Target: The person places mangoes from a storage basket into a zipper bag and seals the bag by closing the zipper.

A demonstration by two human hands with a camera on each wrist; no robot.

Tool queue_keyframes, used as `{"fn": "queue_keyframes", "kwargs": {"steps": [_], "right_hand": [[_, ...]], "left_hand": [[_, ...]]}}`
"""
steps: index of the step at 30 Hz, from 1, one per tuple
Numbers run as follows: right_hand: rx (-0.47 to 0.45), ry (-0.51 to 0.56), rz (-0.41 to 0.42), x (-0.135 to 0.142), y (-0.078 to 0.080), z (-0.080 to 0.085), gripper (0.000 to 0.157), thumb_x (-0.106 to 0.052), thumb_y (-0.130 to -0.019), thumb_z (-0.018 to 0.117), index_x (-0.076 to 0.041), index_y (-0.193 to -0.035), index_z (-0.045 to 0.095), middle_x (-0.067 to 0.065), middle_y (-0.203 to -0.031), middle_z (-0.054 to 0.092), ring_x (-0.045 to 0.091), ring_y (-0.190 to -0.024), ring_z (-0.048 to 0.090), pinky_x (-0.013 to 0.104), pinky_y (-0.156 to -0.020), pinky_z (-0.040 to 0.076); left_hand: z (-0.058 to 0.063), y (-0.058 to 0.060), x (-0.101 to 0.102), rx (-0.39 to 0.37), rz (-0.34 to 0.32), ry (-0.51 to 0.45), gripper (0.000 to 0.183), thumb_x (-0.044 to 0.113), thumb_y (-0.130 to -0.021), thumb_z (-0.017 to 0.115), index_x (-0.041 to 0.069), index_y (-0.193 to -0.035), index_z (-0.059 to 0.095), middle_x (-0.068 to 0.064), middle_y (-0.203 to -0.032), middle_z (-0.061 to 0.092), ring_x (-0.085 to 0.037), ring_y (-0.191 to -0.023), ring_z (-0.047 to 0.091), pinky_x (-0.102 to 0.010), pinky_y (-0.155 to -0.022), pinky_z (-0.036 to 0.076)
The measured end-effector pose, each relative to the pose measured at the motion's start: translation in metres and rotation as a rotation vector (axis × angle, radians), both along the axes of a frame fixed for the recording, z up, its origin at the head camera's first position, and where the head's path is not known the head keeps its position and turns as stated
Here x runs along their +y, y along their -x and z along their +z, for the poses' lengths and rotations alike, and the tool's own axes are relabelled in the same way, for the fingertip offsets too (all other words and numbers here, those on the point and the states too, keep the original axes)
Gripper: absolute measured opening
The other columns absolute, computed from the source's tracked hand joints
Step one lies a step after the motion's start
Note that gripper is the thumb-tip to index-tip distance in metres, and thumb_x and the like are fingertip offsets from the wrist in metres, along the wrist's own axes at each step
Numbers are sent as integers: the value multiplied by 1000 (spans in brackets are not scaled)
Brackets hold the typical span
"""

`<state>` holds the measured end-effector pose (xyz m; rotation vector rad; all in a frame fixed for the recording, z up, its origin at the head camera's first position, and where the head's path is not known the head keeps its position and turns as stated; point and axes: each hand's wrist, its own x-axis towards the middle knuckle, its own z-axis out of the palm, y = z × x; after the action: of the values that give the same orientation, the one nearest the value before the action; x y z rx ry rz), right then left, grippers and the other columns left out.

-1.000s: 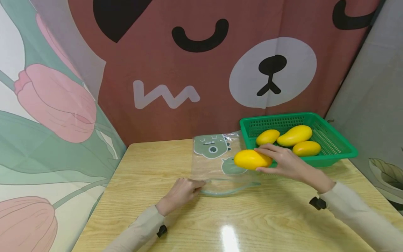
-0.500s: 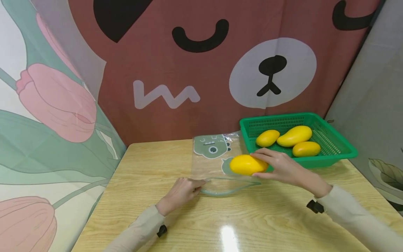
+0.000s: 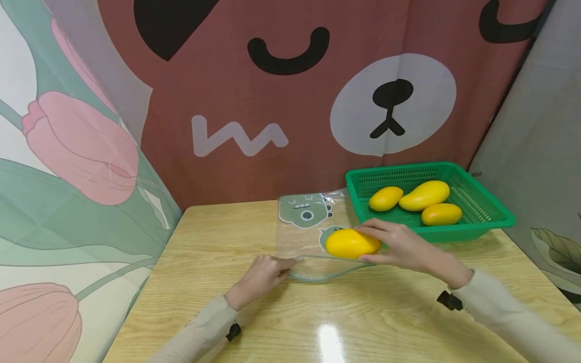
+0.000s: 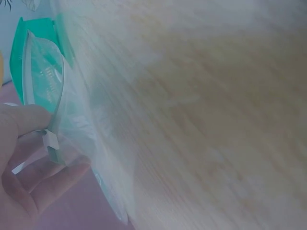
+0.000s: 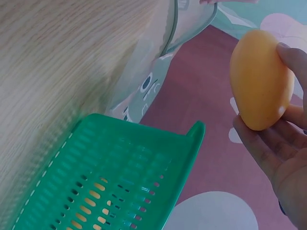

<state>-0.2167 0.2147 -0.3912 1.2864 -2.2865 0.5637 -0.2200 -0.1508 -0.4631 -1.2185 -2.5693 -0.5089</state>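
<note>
My right hand [image 3: 401,247] grips a yellow mango [image 3: 351,244] between thumb and fingers, above a clear zip bag [image 3: 297,244] printed with green cartoon figures. In the right wrist view the mango [image 5: 261,79] stands clear of the table. My left hand [image 3: 263,278] pinches the left corner of the bag's mouth, which gapes toward me. The left wrist view shows the white zip slider [image 4: 50,139] beside the thumb and fingers of the left hand [image 4: 29,163]. Part of the bag's print is hidden behind the mango.
A green perforated basket [image 3: 492,222] stands at the back right with three yellow mangoes [image 3: 424,196] in it. Behind the wooden table [image 3: 218,237] hangs a curtain [image 3: 236,176] with a bear's face.
My right hand has carried the mango left and down, nearer to the bag's mouth. The left hand and the bag have hardly moved.
</note>
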Motion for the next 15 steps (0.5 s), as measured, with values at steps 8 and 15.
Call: {"fn": "queue_keyframes", "kwargs": {"steps": [8, 15], "right_hand": [[9, -8, 22, -6, -1, -4, 59, -35, -79, 84, -2, -124, 66, 5, -117, 63, 14, -89, 63, 26, -71, 55], [2, -23, 34, -11, -3, -9, 58, -38, -81, 82, -2, -124, 66, 5, -117, 63, 16, -92, 64, 28, -73, 56]], "left_hand": [[2, 1, 0, -20, 3, 10, 30, -1, -87, 71, 12, -113, 76, 9, -68, 61, 3, -51, 26, -13, -45, 21], [1, 2, 1, -4, -5, 6, 29, 0, -86, 73, 11, -113, 76, 9, -69, 63, 3, -51, 26, -13, -44, 21]]}}
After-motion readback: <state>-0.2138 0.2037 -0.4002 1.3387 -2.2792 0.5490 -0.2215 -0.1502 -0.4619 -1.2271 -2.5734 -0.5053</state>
